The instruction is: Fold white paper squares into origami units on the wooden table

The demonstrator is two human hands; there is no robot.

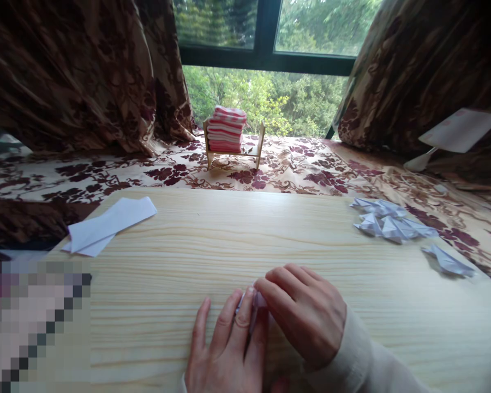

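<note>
Both my hands rest low on a pale wooden table (245, 240), pressing a small white piece of paper (257, 305) that is mostly hidden under them. My left hand (227, 349) lies with fingers stretched out flat over the paper. My right hand (305, 314) is curled, its fingertips pressed down on the paper's upper edge.
Folded white paper strips (106, 224) lie at the table's left. Several folded white paper figures (387, 221) sit at the right, one more (448, 261) nearer the edge. A small wooden rack with red-striped cloths (227, 131) stands by the window. A pixelated patch covers the lower left.
</note>
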